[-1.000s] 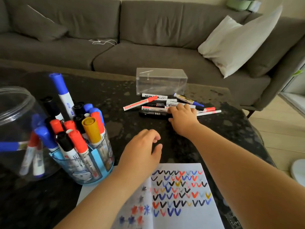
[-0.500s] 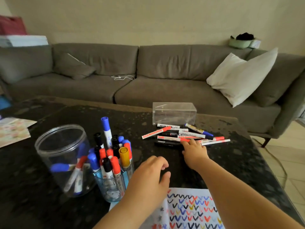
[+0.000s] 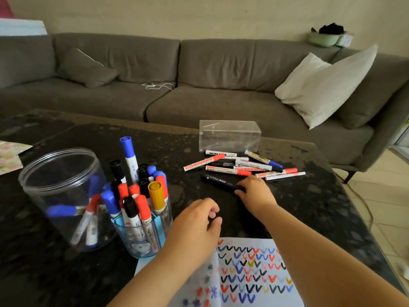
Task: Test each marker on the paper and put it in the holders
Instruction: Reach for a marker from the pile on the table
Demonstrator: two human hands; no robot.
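Note:
My right hand (image 3: 254, 192) reaches over the dark table and pinches the right end of a black marker (image 3: 218, 181), which lies on the table just in front of a pile of loose markers (image 3: 241, 166). My left hand (image 3: 197, 224) hovers with loosely curled fingers over the top edge of the paper (image 3: 254, 275) and holds nothing. The paper is covered with rows of coloured V marks. A blue cup holder (image 3: 141, 238) is packed with upright markers. Left of it, a clear round jar (image 3: 59, 191) holds a few markers.
A clear plastic box (image 3: 230, 136) stands behind the loose markers. A grey sofa (image 3: 199, 100) with a white cushion (image 3: 325, 85) runs along the table's far side. Patterned paper (image 3: 8, 154) lies at the left edge. The table's right edge drops to a tiled floor.
My right hand has drawn back from the marker pile and closed on the black marker's end, turning it slightly. The view has tilted up and down again. The left hand has barely moved.

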